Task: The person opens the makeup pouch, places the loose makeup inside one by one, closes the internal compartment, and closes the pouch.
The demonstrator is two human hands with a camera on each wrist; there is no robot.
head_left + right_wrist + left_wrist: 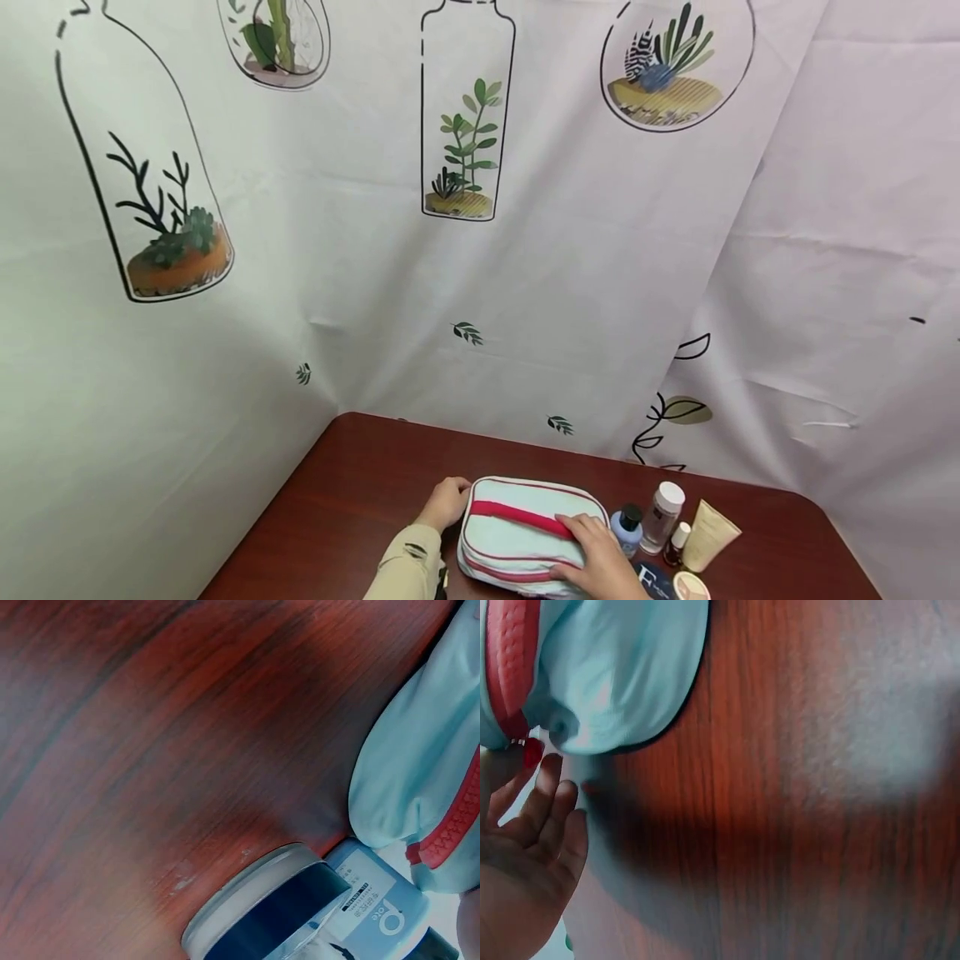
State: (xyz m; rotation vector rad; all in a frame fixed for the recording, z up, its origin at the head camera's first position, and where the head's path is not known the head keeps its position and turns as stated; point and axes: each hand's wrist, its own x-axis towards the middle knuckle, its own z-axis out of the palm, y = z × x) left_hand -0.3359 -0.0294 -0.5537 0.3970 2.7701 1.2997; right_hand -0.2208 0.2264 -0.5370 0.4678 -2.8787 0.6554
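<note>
Head: pale-blue, red-trimmed fabric bag [510, 546] on red-brown wooden table [352, 483]; right hand [602, 560] spread over its right end, probably bracing it; left hand [447, 503] at far-left corner.
Left wrist: fingers curled at bag's end, apparently pinching red zipper pull [532, 752].
Right wrist: finger state unclear; bag beside blue plastic bottle [367, 894].

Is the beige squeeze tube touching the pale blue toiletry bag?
Apart. The head view shows the blue bottle and white-capped clear bottle standing between the toiletry bag and the beige squeeze tube.
</note>
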